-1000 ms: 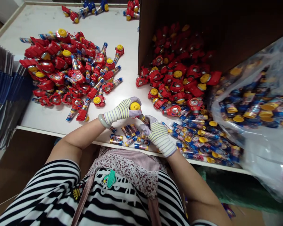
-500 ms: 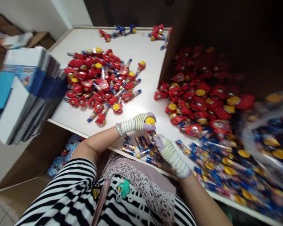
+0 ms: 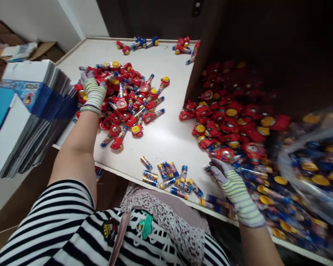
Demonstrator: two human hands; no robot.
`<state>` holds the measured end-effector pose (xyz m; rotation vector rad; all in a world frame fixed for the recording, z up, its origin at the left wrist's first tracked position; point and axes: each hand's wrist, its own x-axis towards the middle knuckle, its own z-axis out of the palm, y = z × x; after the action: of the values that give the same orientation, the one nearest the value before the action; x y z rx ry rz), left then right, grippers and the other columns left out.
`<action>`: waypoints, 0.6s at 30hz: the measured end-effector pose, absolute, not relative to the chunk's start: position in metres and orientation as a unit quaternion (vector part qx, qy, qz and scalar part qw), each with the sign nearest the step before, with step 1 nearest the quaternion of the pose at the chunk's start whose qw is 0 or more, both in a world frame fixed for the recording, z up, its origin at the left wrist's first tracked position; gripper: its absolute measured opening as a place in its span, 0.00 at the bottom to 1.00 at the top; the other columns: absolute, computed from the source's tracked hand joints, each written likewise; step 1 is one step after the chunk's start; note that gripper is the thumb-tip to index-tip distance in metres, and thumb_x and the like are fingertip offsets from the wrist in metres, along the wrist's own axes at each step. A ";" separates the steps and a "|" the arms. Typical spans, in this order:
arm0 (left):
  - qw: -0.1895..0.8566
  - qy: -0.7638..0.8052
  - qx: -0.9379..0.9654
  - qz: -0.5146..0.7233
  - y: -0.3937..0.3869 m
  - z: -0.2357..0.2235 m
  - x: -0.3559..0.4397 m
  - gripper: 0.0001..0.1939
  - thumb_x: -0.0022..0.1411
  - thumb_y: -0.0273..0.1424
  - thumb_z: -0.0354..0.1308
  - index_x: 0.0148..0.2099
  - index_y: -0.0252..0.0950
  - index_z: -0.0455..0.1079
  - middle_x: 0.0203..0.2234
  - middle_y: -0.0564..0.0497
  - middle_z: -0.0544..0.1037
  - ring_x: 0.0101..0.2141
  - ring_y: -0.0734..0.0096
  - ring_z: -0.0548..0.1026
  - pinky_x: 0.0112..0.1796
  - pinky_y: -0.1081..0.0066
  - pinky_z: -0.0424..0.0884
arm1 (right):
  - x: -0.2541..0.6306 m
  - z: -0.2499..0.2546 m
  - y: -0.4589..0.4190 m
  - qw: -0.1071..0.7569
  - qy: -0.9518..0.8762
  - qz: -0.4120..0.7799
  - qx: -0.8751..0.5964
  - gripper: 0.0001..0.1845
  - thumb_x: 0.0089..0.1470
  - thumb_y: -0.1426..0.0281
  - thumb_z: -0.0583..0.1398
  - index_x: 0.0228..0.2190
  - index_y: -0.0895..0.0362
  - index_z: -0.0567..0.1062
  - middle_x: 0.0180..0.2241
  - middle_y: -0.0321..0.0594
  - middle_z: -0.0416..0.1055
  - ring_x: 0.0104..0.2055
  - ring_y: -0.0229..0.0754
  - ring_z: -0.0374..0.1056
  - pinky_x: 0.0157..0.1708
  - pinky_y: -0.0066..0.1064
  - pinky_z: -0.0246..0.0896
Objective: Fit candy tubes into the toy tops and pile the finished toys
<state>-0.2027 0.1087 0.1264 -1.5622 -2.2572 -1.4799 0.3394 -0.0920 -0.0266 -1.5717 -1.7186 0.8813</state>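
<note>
My left hand (image 3: 93,92), in a striped glove, lies over the left edge of a pile of red toys (image 3: 122,103) fitted with clear, printed tubes. Its fingers and thumb are apart, and I see nothing held between them. At the right, my gloved right hand (image 3: 237,190) has its thumb and fingers closed around a small printed tube (image 3: 208,169) just above the table. Several loose tubes (image 3: 168,170) with blue or yellow ends lie along the table's front edge. Part of the right fingers is blurred.
More red toy bodies (image 3: 230,114) are heaped at the right, beside a dark panel. A clear plastic bag (image 3: 290,159) holds blue and yellow parts, with others spilled before it. Folded printed boxes (image 3: 33,107) stand at the left. Small toy groups (image 3: 140,43) lie at the back.
My hands have come apart from the toy with the yellow disc they held at the front. The left reached out to the pile; the right moved right onto a tube.
</note>
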 end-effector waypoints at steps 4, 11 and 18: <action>-0.018 -0.674 -0.618 -0.405 0.110 0.103 -0.161 0.28 0.64 0.49 0.59 0.56 0.33 0.63 0.58 0.44 0.67 0.70 0.54 0.38 0.60 0.48 0.43 | 0.357 -0.026 -0.105 0.230 -0.694 0.247 -0.636 0.23 0.62 0.55 0.55 0.51 0.56 0.75 0.52 0.52 0.75 0.54 0.54 0.71 0.57 0.51 0.65; -0.188 -0.580 -0.776 -0.161 0.138 0.005 0.066 0.32 0.60 0.34 0.65 0.63 0.30 0.64 0.59 0.37 0.68 0.60 0.49 0.66 0.61 0.58 0.61 | 0.333 -0.024 -0.087 -0.056 -0.733 0.185 -0.653 0.20 0.58 0.69 0.59 0.51 0.62 0.76 0.52 0.58 0.75 0.52 0.56 0.71 0.54 0.45 0.64; -0.226 -0.585 -0.759 -0.176 0.114 -0.028 0.098 0.29 0.61 0.32 0.62 0.62 0.28 0.64 0.55 0.34 0.70 0.56 0.46 0.69 0.57 0.54 0.66 | 0.327 -0.021 -0.094 -0.041 -0.724 0.199 -0.659 0.19 0.59 0.67 0.59 0.50 0.60 0.76 0.51 0.56 0.74 0.53 0.55 0.69 0.54 0.44 0.62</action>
<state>0.0980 0.1136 -0.0285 -2.8015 -2.1609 -0.6484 0.3268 -0.0944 -0.0212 -2.1245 -2.3365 0.6432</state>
